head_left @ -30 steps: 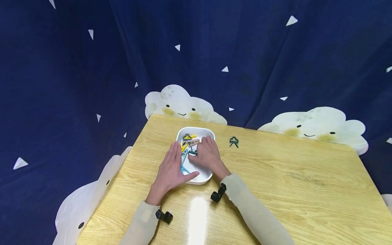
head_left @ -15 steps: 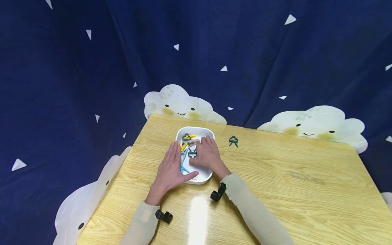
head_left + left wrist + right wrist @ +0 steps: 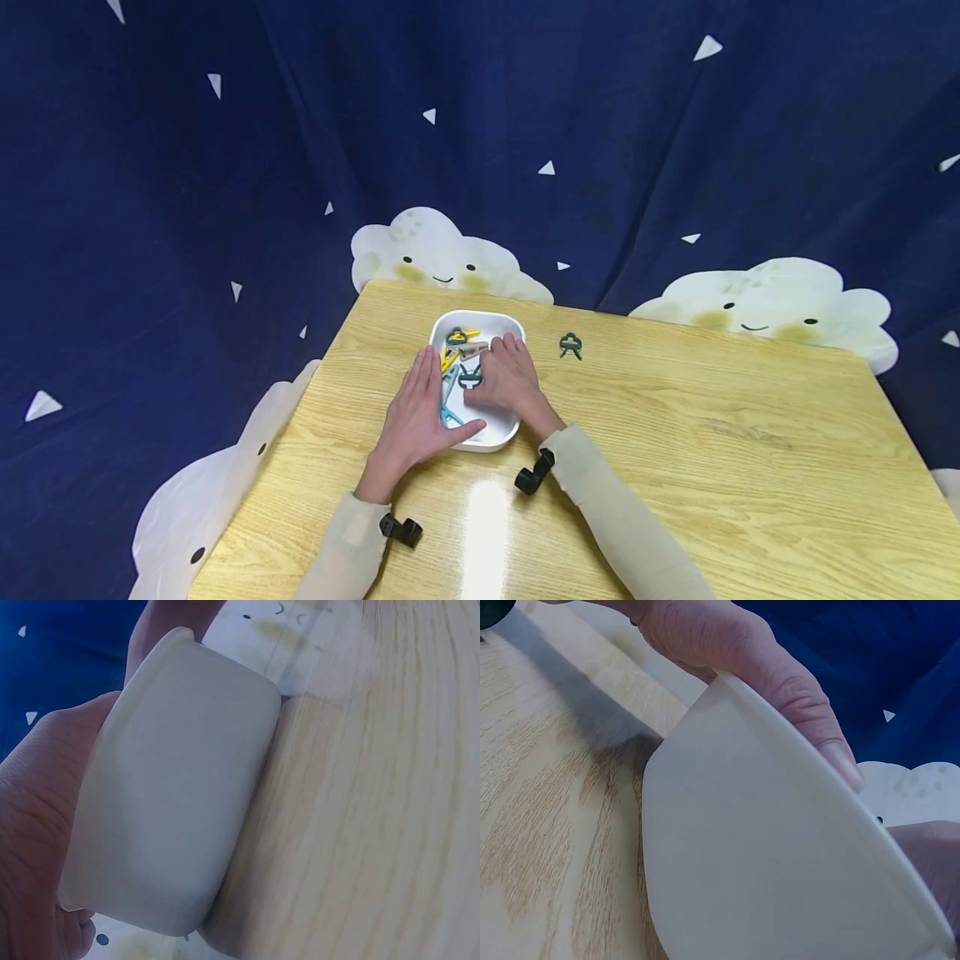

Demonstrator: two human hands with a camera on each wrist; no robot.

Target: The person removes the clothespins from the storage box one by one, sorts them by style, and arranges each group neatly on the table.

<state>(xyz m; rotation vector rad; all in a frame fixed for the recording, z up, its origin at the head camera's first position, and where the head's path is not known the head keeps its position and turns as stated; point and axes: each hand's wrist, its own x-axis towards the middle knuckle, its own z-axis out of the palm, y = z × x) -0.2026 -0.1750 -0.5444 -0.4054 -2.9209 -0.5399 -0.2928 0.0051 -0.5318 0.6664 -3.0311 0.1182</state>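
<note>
A white tray (image 3: 487,447) with rounded corners stands on the table, several small clips inside. My left hand (image 3: 417,408) lies along its left rim, fingers straight and thumb stretched over the near corner. My right hand (image 3: 510,375) reaches in over the right rim with bent fingers; I cannot tell whether they hold anything. Right beside its thumb is a dark green clip (image 3: 469,379), legs pointing away from me. Farther back in the tray lie another dark green clip (image 3: 457,337), a yellow clip (image 3: 450,360) and a beige clip (image 3: 473,351). Blue clips (image 3: 449,414) lie near the left fingers.
A third dark green clip (image 3: 570,345) lies on the wooden table (image 3: 675,450), to the right of the tray. Behind the table hangs a dark blue curtain (image 3: 480,150) with white triangles and clouds.
The dark green clip by my right thumb has turned flatter and its legs now show. My right hand has shifted only slightly, while my left hand stays at the rim.
</note>
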